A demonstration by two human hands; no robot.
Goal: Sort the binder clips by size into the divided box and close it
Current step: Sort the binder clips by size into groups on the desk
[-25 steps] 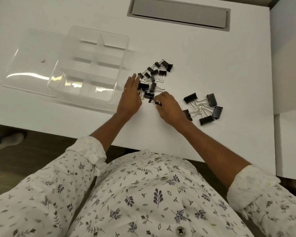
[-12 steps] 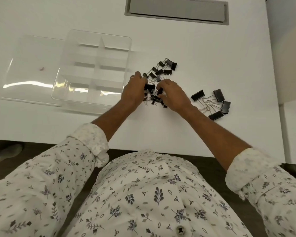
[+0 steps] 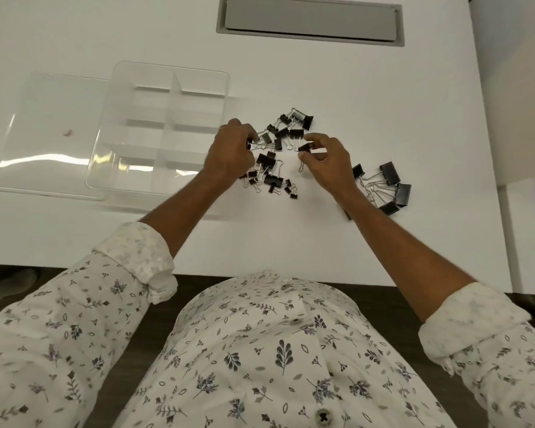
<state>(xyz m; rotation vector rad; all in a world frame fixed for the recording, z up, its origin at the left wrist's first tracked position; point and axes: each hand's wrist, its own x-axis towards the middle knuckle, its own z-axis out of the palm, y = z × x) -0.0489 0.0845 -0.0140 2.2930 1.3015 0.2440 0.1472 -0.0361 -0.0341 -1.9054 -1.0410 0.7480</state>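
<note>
- Right hand (image 3: 328,163) has its grip pinched narrow on one small black binder clip (image 3: 306,146), thumb below and forefinger above, with the wire handle hanging down from the clip just over the white surface (image 3: 352,88).
- Left hand (image 3: 230,152) is curled with the knuckles up; the fingertips are at the left edge of the clip heap and seem to pinch a small clip (image 3: 255,143), though the grip itself is mostly hidden behind the hand.
- Between and beyond the two hands lies a loose heap of small and medium clips (image 3: 278,159), some tangled by their wire handles.
- Large clips (image 3: 389,186) lie in a separate cluster just right of the right wrist, partly covered by the forearm.
- Clear divided box (image 3: 167,88) stands open left of the left hand; none of its compartments appears to hold a clip.
- Clear lid (image 3: 37,134) lies flat further left, under the box's left edge, with a small pink mark (image 3: 67,132) on it.
- Grey cable flap (image 3: 309,21) is set into the far side of the surface.
- No brand, label or writing can be read anywhere.
</note>
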